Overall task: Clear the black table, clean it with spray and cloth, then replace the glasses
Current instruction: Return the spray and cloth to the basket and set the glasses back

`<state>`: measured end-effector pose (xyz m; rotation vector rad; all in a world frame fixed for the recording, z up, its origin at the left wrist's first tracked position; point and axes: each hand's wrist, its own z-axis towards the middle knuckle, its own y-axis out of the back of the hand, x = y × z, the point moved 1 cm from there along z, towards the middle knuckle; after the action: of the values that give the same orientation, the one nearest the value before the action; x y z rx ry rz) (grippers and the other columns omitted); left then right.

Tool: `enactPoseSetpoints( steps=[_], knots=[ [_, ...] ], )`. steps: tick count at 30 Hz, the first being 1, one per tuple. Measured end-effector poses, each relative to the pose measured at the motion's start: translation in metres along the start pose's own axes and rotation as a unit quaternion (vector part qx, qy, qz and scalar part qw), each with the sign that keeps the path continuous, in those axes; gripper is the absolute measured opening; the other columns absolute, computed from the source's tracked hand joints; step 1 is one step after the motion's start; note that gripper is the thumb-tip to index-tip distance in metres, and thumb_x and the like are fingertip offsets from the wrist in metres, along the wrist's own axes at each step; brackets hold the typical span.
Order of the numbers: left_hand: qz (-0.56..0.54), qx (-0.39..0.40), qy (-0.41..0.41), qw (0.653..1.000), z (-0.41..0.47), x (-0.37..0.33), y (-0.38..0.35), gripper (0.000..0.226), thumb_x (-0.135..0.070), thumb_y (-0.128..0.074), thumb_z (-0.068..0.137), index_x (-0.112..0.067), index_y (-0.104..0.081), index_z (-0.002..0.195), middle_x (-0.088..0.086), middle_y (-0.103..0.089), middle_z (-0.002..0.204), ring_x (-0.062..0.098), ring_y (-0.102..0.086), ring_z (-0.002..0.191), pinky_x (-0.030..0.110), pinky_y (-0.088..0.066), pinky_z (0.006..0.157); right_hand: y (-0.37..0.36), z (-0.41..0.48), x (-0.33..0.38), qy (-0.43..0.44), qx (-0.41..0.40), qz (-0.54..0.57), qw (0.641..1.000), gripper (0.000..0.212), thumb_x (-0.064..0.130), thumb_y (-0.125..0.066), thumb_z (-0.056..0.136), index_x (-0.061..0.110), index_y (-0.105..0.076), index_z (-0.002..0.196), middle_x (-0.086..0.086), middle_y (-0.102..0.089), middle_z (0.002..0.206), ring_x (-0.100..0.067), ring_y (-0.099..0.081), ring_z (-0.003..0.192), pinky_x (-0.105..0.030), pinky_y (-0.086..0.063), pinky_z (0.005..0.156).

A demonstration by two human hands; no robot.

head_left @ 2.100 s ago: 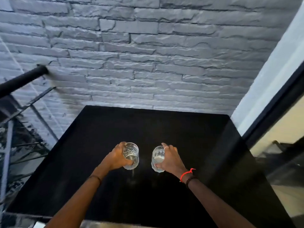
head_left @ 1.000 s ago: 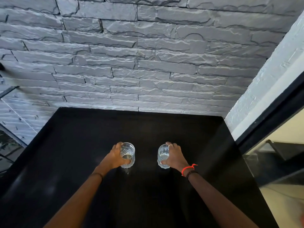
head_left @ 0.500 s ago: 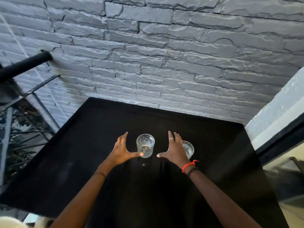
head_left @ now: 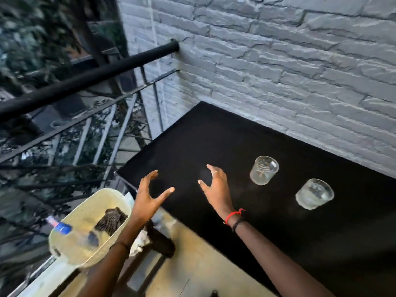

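Observation:
Two clear tumblers stand upright on the black table [head_left: 214,136]: one glass [head_left: 264,170] nearer the wall, the other glass [head_left: 314,194] to its right. My left hand [head_left: 147,198] hovers open over the table's left front edge, fingers spread and holding nothing. My right hand [head_left: 215,187], with a ring and red wrist band, is open above the table, well left of the glasses. A cream basket [head_left: 70,249] at lower left holds a spray bottle [head_left: 62,227] with a blue label and a dark cloth [head_left: 111,219].
A grey stone wall [head_left: 278,71] runs behind the table. A black metal railing [head_left: 85,80] borders the left side, with foliage beyond. The basket rests on a low dark stand beside the table, above a tan floor [head_left: 192,264].
Both hands let go of the glasses, which now stand on the table. The view swung left; the hands moved left away from the glasses, and the basket came into view.

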<state>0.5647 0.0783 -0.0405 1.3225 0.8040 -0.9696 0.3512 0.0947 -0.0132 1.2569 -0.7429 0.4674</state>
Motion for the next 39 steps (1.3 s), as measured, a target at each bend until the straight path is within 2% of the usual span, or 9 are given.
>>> enactPoseSetpoints(
  steps=[10,12,15,19,23,28,35,37,39],
  knots=[
    [0.041,-0.095,0.078,0.992,-0.092,0.114,0.084,0.069,-0.040,-0.072,0.080,-0.010,-0.042,0.135,0.001,-0.048,0.131,0.014,-0.044,0.122,0.031,-0.036,0.103,-0.129,-0.062,0.057,0.040,0.079,0.047,0.995,0.043,0.017,-0.059,0.089,0.009,-0.050,0.130,-0.005,-0.053,0.126,-0.016,-0.046,0.120,-0.011,-0.028,0.099],
    [0.075,-0.083,0.116,0.987,-0.105,0.141,0.088,0.065,-0.031,-0.072,0.082,-0.007,-0.041,0.135,0.007,-0.047,0.133,0.018,-0.044,0.122,0.031,-0.035,0.102,-0.155,-0.073,0.060,0.039,0.096,0.038,0.994,0.040,0.018,-0.057,0.090,0.008,-0.051,0.129,-0.007,-0.055,0.124,-0.018,-0.047,0.118,-0.017,-0.032,0.100],
    [0.143,-0.029,0.165,0.976,-0.123,0.184,0.088,0.063,-0.023,-0.074,0.081,0.000,-0.044,0.131,0.021,-0.051,0.128,0.035,-0.050,0.120,0.043,-0.041,0.100,-0.189,-0.085,0.056,0.014,0.135,0.038,0.990,0.042,0.018,-0.057,0.090,0.007,-0.050,0.130,-0.009,-0.056,0.124,-0.021,-0.047,0.120,-0.029,-0.039,0.103],
    [0.188,0.053,0.208,0.958,-0.139,0.231,0.079,0.066,-0.033,-0.071,0.074,0.001,-0.044,0.124,0.031,-0.060,0.110,0.048,-0.060,0.102,0.049,-0.051,0.084,-0.229,-0.089,0.043,-0.038,0.177,0.019,0.983,0.046,0.018,-0.058,0.089,0.007,-0.048,0.132,-0.011,-0.057,0.125,-0.024,-0.048,0.119,-0.032,-0.040,0.103],
    [0.211,0.089,0.237,0.944,-0.139,0.279,0.065,0.083,-0.018,-0.088,0.061,0.009,-0.045,0.127,0.036,-0.058,0.115,0.054,-0.058,0.105,0.054,-0.049,0.086,-0.261,-0.081,0.029,-0.094,0.221,-0.025,0.970,0.051,0.020,-0.056,0.090,0.003,-0.041,0.136,-0.017,-0.051,0.131,-0.028,-0.042,0.124,-0.031,-0.033,0.105],
    [0.186,0.072,0.273,0.941,-0.135,0.332,0.037,0.089,-0.027,-0.079,0.075,0.007,-0.029,0.141,0.026,-0.037,0.142,0.041,-0.037,0.132,0.042,-0.033,0.107,-0.314,-0.069,-0.001,-0.139,0.261,-0.058,0.953,0.063,0.024,-0.058,0.088,-0.005,-0.033,0.138,-0.021,-0.045,0.136,-0.031,-0.038,0.129,-0.033,-0.028,0.109],
    [0.140,0.055,0.301,0.942,-0.118,0.373,0.008,0.067,-0.008,-0.084,0.068,0.014,-0.045,0.118,0.023,-0.050,0.112,0.042,-0.051,0.108,0.039,-0.040,0.083,-0.374,-0.063,-0.027,-0.184,0.289,-0.063,0.937,0.055,0.040,-0.066,0.079,0.000,-0.050,0.113,-0.019,-0.057,0.119,-0.033,-0.050,0.118,-0.041,-0.047,0.093],
    [0.130,0.064,0.280,0.949,-0.114,0.387,0.003,0.069,-0.012,-0.087,0.065,0.012,-0.050,0.118,0.027,-0.056,0.110,0.043,-0.055,0.104,0.038,-0.042,0.084,-0.384,-0.061,-0.031,-0.179,0.293,-0.073,0.936,0.057,0.042,-0.065,0.079,0.002,-0.049,0.117,-0.018,-0.057,0.121,-0.033,-0.051,0.118,-0.043,-0.048,0.092],
    [0.097,0.047,0.281,0.954,-0.110,0.404,0.003,0.074,-0.029,-0.087,0.065,-0.001,-0.052,0.124,0.018,-0.060,0.118,0.032,-0.057,0.109,0.041,-0.047,0.092,-0.392,-0.057,-0.033,-0.177,0.295,-0.079,0.936,0.059,0.042,-0.066,0.078,0.003,-0.047,0.120,-0.016,-0.056,0.123,-0.033,-0.052,0.118,-0.042,-0.049,0.092]
  ],
)
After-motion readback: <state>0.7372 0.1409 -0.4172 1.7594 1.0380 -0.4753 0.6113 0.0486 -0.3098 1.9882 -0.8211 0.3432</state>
